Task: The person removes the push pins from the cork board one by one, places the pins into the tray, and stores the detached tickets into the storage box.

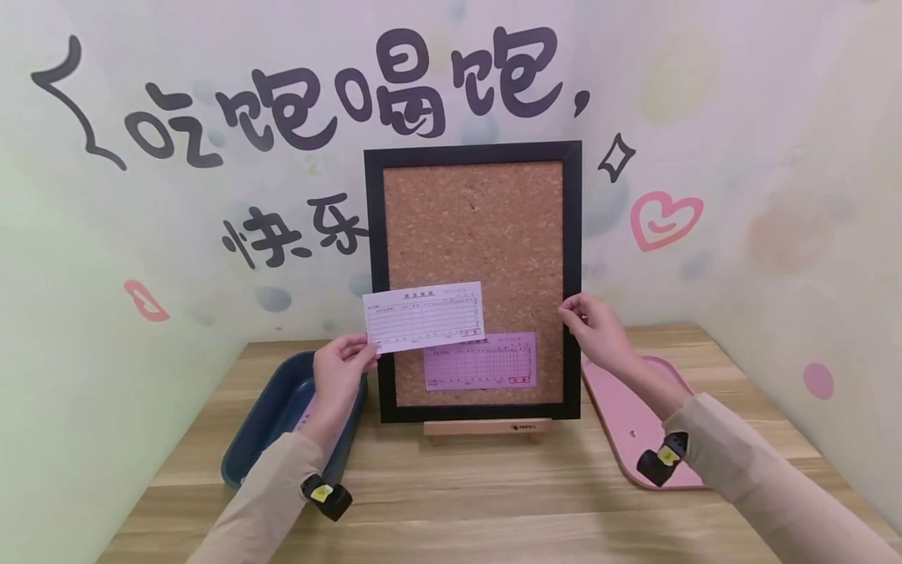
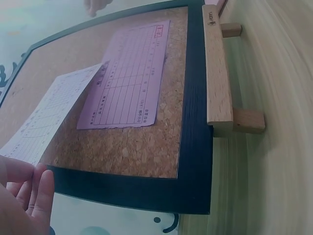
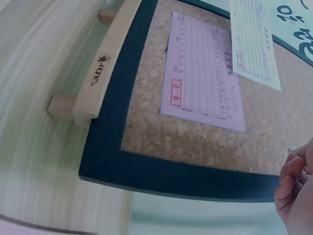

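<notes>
My left hand (image 1: 341, 372) pinches a white printed form slip (image 1: 426, 315) by its lower left corner, between thumb and fingers. The slip is tilted slightly, in front of the corkboard (image 1: 472, 227), and overlaps the top edge of a purple form slip (image 1: 479, 364) lying flat on the cork. In the left wrist view the white slip (image 2: 58, 103) stands off the board at an angle. Near the black frame's right side, my right hand (image 1: 595, 329) has thumb and fingertips together. A small pale-green thing (image 3: 292, 149) shows at these fingertips, mostly hidden.
A wooden stand (image 1: 486, 428) carries the framed board on the wooden table (image 1: 479, 501). To the left stands a dark blue tray (image 1: 243, 439) with purple paper inside. On the right lies a pink tray (image 1: 620, 423) holding a tiny shiny piece. Behind is a wall with lettering.
</notes>
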The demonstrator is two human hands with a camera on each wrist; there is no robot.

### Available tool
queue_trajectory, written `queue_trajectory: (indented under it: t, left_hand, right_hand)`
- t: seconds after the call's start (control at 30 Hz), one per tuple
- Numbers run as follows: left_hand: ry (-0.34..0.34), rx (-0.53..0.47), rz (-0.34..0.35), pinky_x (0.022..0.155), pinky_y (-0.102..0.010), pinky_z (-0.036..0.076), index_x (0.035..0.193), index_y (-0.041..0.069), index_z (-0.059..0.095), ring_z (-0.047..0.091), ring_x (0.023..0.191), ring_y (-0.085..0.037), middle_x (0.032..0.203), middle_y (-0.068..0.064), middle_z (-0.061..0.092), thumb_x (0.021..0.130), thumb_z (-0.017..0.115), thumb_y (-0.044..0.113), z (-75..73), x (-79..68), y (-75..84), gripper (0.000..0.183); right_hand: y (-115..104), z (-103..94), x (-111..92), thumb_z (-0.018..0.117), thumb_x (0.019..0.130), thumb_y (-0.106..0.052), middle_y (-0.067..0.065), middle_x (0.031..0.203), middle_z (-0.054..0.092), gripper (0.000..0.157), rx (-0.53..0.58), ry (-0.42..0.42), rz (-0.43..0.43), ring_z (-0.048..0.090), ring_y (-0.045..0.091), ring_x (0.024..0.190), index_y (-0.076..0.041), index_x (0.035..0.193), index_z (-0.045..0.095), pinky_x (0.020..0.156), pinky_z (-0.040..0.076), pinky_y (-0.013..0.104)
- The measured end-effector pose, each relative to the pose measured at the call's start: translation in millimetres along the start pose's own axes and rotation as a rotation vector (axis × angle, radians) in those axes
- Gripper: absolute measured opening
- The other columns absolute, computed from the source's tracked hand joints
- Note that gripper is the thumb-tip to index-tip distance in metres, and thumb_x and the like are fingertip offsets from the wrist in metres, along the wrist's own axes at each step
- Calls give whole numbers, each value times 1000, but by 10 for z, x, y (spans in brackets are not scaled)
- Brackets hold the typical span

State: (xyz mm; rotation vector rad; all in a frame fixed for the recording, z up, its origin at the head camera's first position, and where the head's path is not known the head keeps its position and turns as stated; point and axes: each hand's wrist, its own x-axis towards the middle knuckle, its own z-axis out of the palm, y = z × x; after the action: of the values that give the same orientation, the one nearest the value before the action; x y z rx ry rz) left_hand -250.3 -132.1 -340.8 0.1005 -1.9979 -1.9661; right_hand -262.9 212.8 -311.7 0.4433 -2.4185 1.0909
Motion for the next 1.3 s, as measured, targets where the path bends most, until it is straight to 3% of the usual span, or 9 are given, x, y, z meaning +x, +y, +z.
queue_trajectory:
  t: [0.3,0.57,0.73,0.8,1.0,1.1,1.2,1.23,1.3]
  left_hand:
    - [-29,171,42,63,-16,52,104,-9,59,62,67,-3,102,-27,61,85,60,3,-251,-60,-44,22]
    - [10,225,53,63,-14,52,105,-9,58,61,68,0,101,-26,62,86,59,5,-573,-119,-81,23]
    - [46,264,14,67,-13,51,110,-6,56,60,71,2,102,-20,63,89,57,11,-753,-124,-97,27]
    - [45,198,19,68,-16,52,111,-5,56,62,73,-1,100,-16,64,87,60,13,-897,8,-297,30]
    - [132,-74,161,61,-27,54,102,2,63,67,72,-20,91,-11,67,72,76,21,-1437,798,-1567,37]
    - [192,-52,139,60,-29,54,101,2,64,66,71,-23,92,-13,67,70,77,21,-1507,867,-1649,39]
    - [189,-67,155,59,-28,54,101,1,64,67,69,-22,89,-9,68,71,77,18,-1557,840,-1618,37]
    - [156,-108,154,59,-27,54,100,-1,64,67,68,-23,88,-11,68,73,75,14,-1536,734,-1476,32]
    - [154,-125,162,58,-27,54,99,-2,63,67,67,-21,86,-9,68,74,74,11,-1574,723,-1461,30]
  right_hand:
    - [140,-118,-102,51,92,-8,8,64,50,13,7,8,35,43,7,54,4,90,56,50,36,21]
    - [268,-242,-177,49,94,-12,10,66,50,19,-13,1,69,41,7,54,6,93,55,45,35,22]
    - [336,-296,-224,49,93,-10,7,65,51,17,-38,13,55,43,7,55,6,91,56,47,37,21]
    - [368,-313,-239,49,93,-9,6,66,53,18,-48,14,53,45,6,56,7,91,57,49,38,21]
    - [475,-372,-295,47,94,-14,8,70,55,22,-95,-2,87,45,8,59,6,94,57,48,38,22]
    - [513,-392,-316,47,95,-16,8,71,54,23,-108,-12,117,45,10,60,5,95,56,49,38,22]
    - [552,-407,-339,47,95,-17,8,71,54,24,-112,-16,135,44,9,60,5,95,56,50,39,22]
    - [567,-409,-346,47,95,-17,8,71,54,24,-114,-15,135,44,9,59,5,94,56,49,38,22]
    - [599,-413,-362,47,95,-16,8,69,53,23,-113,-11,133,43,8,58,5,93,56,48,38,22]
